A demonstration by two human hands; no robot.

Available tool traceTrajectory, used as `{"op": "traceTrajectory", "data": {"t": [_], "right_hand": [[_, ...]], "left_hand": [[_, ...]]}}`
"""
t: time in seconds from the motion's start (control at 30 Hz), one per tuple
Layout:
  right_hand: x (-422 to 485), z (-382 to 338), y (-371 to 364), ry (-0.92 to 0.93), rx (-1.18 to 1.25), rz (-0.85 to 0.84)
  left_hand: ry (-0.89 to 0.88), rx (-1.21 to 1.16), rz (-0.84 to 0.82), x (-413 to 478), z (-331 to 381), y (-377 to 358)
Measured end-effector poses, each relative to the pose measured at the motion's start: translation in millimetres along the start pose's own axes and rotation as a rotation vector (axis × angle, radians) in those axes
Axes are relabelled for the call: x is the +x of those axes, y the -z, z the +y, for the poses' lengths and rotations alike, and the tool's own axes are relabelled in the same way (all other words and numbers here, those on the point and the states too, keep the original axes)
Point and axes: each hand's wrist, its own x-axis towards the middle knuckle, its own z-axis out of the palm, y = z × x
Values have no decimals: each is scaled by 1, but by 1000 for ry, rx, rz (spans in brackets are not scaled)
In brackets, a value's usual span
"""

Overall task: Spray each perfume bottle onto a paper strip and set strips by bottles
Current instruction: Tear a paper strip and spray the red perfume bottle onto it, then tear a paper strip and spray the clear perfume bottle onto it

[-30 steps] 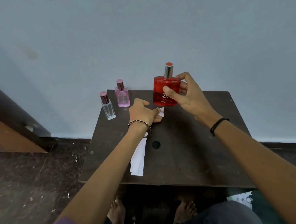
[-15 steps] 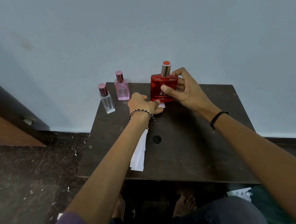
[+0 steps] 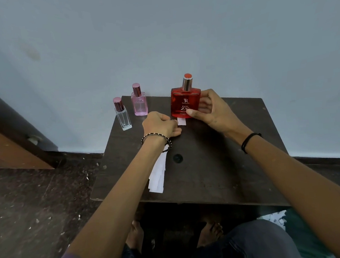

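A red perfume bottle with a silver cap stands upright at the back of the dark wooden table. My right hand grips its right side, thumb across the front. My left hand pinches a white paper strip whose end lies at the foot of the red bottle. A pink bottle and a small clear bottle stand at the table's back left corner. A pile of white paper strips lies under my left forearm.
The table stands against a pale wall. A round dark hole marks the table's middle. A wooden door is at the left. My bare feet are under the table on the dark floor.
My right hand has lowered the red bottle from the air onto the back of the table. My left hand stayed by the strip at its foot.
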Motion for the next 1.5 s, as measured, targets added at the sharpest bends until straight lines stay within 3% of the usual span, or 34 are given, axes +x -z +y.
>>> {"op": "traceTrajectory", "data": {"t": [0.27, 0.47, 0.77, 0.9, 1.17, 1.3, 1.5], "right_hand": [[-40, 1, -3, -68, -170, 121], [-78, -15, -23, -60, -173, 114], [-112, -40, -75, 118, -289, -225], [-112, -42, -87, 122, -344, -290], [-111, -33, -92, 158, -340, -161], [-110, -32, -93, 260, -418, -111], [-107, -26, -95, 317, -414, 125]], "left_hand": [[-232, 101, 14, -19, -19, 25], [-415, 328, 70, -37, -36, 60], [-551, 338, 22, -64, -77, 82], [-586, 333, 18, -67, -85, 82], [-628, 281, 84, -66, -92, 77], [-644, 239, 94, -63, -92, 77], [-745, 272, 84, -64, -97, 72]]}}
